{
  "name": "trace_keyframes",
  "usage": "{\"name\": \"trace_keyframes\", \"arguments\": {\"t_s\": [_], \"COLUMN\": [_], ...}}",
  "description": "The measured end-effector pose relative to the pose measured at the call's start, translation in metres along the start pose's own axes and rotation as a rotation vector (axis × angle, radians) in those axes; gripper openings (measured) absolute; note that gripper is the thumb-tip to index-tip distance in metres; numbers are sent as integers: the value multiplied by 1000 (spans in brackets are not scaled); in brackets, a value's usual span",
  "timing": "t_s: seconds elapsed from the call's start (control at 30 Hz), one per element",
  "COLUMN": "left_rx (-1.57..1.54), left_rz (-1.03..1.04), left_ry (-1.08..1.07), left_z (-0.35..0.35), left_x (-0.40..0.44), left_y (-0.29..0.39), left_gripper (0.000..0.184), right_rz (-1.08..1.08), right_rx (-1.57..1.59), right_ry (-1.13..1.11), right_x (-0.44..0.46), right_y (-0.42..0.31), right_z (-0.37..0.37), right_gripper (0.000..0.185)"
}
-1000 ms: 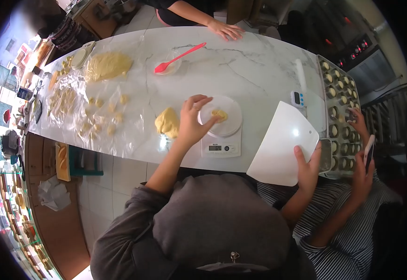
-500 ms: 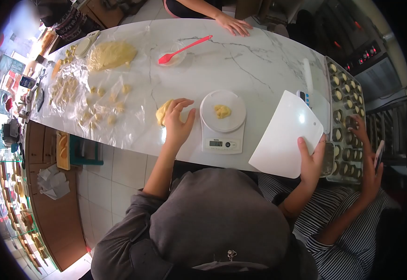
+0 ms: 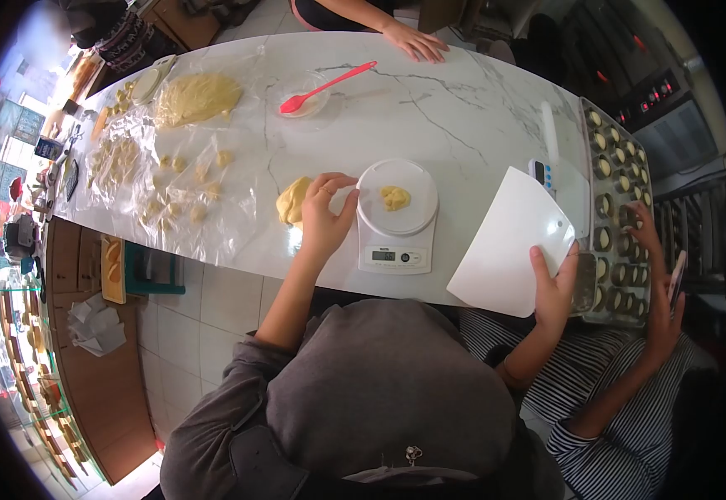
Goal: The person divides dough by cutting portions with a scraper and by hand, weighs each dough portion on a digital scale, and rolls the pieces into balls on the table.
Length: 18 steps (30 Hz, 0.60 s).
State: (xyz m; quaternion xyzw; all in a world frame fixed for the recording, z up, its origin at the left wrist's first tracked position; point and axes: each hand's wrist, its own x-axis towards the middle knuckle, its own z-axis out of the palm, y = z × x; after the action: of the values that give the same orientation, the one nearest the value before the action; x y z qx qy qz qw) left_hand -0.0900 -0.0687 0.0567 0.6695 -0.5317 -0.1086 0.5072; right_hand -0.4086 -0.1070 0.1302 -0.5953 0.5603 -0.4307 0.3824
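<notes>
Working at a long white marble-veined table [image 3: 454, 100]. Clamping a flat white plastic sheet [image 3: 508, 250] in the right hand [image 3: 555, 287]. Facing a white digital kitchen scale [image 3: 394, 259] with a round plate [image 3: 396, 172]. Curving the left hand [image 3: 326, 221] at that plate's edge, thumb and fingers apart, contact unclear, beside a smooth yellow dough lump [image 3: 291, 201] on the table. With a smaller, rough yellow dough piece [image 3: 394, 198] on the plate, untouched by either hand.
</notes>
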Motion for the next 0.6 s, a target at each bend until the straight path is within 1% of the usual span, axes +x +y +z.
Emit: {"name": "trace_keyframes", "arguments": {"t_s": [0.6], "left_rx": [-12], "left_rz": [-1], "left_ry": [6], "left_z": [0], "left_x": [-3], "left_y": [-2], "left_gripper": [11], "right_rz": [5], "right_rx": [8], "right_ry": [8], "right_x": [1], "right_y": [0], "right_z": [-1], "right_gripper": [44]}}
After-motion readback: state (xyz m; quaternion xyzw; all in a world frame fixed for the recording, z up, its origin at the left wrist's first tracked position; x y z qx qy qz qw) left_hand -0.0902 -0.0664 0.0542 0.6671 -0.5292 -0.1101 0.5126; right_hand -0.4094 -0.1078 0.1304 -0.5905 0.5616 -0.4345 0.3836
